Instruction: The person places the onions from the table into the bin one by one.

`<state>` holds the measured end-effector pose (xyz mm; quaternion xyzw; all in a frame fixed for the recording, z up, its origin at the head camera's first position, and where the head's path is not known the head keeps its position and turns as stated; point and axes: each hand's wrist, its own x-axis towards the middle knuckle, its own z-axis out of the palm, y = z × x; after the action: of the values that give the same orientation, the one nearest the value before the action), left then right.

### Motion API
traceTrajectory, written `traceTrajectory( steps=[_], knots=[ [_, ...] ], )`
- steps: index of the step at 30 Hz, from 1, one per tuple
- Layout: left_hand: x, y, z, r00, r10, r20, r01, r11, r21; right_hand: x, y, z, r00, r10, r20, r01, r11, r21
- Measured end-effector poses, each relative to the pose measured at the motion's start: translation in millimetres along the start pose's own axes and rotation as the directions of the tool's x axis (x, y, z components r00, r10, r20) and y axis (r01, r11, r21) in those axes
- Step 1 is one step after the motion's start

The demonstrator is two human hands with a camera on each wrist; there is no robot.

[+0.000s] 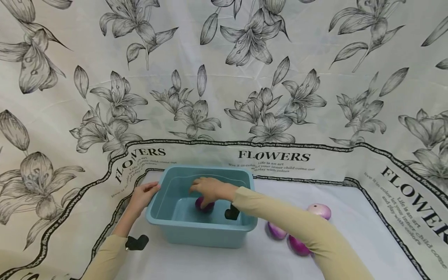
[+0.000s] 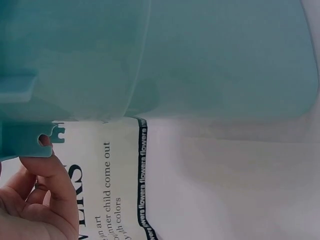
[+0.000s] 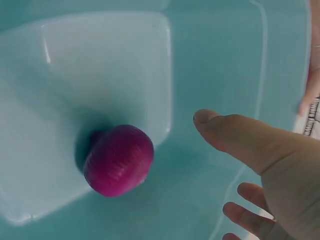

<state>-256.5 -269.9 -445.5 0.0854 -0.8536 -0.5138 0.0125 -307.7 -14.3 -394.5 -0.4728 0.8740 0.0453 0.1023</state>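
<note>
A big white table [image 1: 196,265] holds a blue bin [image 1: 203,235]. I see the left hand [image 1: 141,199] pinching the bin, I think so it can't slide. The right hand [image 1: 214,189] is loose, with nothing in its fingers, reaching into the bin. One purple onion [image 3: 119,161] is low inside, apart from its thumb. More onions [image 1: 320,210] sit right of the bin, maybe for easy reach.

Floral cloth [image 1: 224,93]: large "FLOWERS", smaller "Life is an art"; dark border [image 2: 142,172]: repeated "flowers".
</note>
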Motion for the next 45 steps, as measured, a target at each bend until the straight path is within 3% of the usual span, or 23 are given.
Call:
traceTrajectory(
  steps=[7, 11, 17, 23, 26, 30, 39, 42, 45],
  knots=[
    [0.4, 1.9, -2.6, 1.000, 0.009, -0.007, -0.009, 1.000, 0.026, -30, 6, -15.8, 0.996, 0.013, -0.094, -0.005, 0.996, 0.086],
    [0.1, 1.4, -0.8, 1.000, 0.005, -0.011, -0.005, 1.000, 0.027, -48, 14, -16.1, 0.983, -0.013, -0.184, 0.024, 0.998, 0.058],
    [-1.0, 0.1, 2.6, 1.000, -0.001, -0.025, 0.002, 1.000, 0.021, -74, 26, -10.8, 0.946, -0.060, -0.319, 0.060, 0.998, -0.012],
    [-3.8, 0.4, 3.7, 1.000, 0.006, -0.029, -0.005, 0.999, 0.037, -101, 43, -2.7, 0.926, 0.023, -0.378, -0.023, 1.000, 0.005],
    [-4.7, 0.0, 3.0, 1.000, 0.008, -0.018, -0.007, 0.999, 0.034, -115, 53, 2.0, 0.901, 0.071, -0.427, -0.071, 0.997, 0.017],
    [-5.6, -0.1, 1.9, 1.000, 0.012, -0.013, -0.011, 0.999, 0.032, -133, 64, 8.3, 0.834, 0.097, -0.544, -0.079, 0.995, 0.057],
    [-7.2, 2.4, 2.4, 1.000, -0.009, -0.017, 0.009, 0.999, 0.041, -172, 88, 30.5, 0.616, 0.124, -0.778, -0.096, 0.992, 0.083],
    [-7.4, 2.7, 2.3, 1.000, -0.013, -0.015, 0.014, 0.999, 0.039, -185, 96, 41.1, 0.562, 0.132, -0.816, -0.103, 0.991, 0.089],
    [-7.2, 2.4, 1.8, 1.000, -0.013, -0.011, 0.013, 0.999, 0.036, -199, 104, 53.8, 0.526, 0.141, -0.838, -0.118, 0.989, 0.093]
  ],
)
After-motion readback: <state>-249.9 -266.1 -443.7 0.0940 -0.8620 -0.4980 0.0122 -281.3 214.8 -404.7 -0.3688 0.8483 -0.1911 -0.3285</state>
